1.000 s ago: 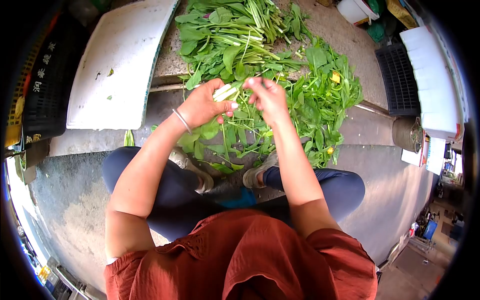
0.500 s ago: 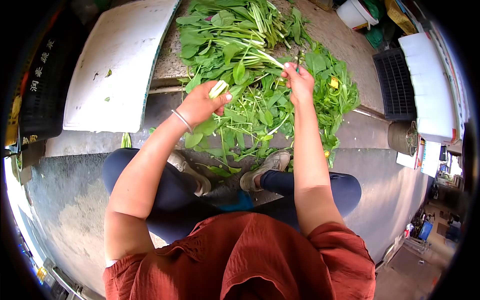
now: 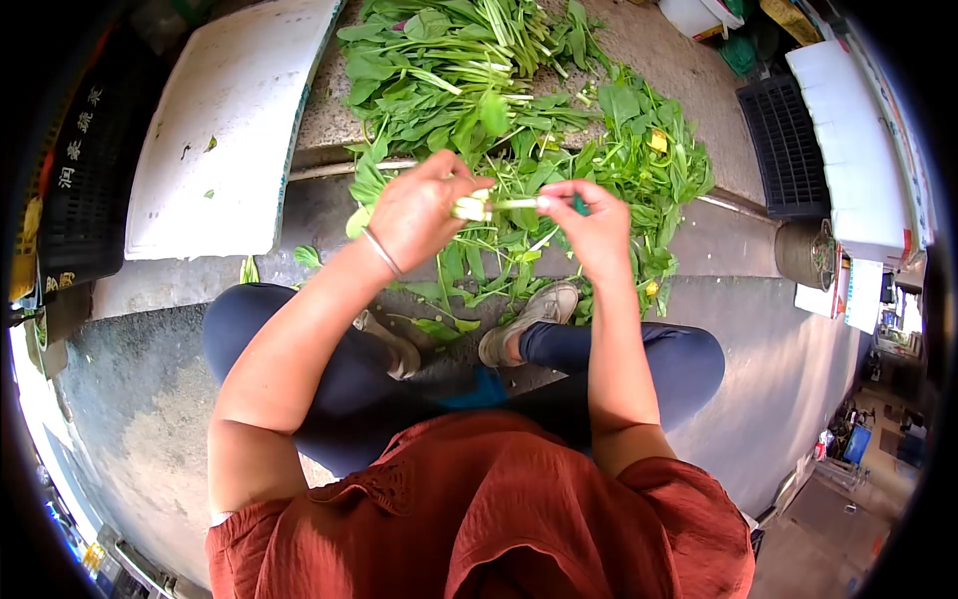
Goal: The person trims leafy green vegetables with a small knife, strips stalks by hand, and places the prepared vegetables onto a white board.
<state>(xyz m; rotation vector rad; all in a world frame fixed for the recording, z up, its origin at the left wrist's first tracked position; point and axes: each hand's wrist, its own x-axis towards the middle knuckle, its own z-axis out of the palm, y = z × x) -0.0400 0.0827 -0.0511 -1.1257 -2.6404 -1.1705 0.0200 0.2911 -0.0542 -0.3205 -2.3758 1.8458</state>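
Observation:
My left hand [image 3: 414, 208] is closed around a small bunch of leafy greens [image 3: 472, 206], with the pale cut stem ends facing right. Leaves poke out on the bunch's far left side. Facing it, my right hand [image 3: 596, 222] pinches a single pale stalk [image 3: 516, 204] between thumb and fingers, its other end touching the bunch. A small teal thing [image 3: 580, 205] shows within the right hand; most of it is hidden. Beyond both hands lies a heap of long-stemmed greens [image 3: 429, 85] on the raised ledge, and looser leaves [image 3: 639, 180] spread down over its edge.
A white foam board [image 3: 225, 120] lies at the left beside a black crate [image 3: 85, 170]. On the right stand another black crate [image 3: 785, 145], a white foam box [image 3: 858, 150] and a round pot [image 3: 803, 255]. My shoes [image 3: 534, 319] are just below the scattered leaves.
My right hand has drawn a stalk from the heap toward the left hand's bunch. The left hand has moved right and turned, so the two hands are now close together.

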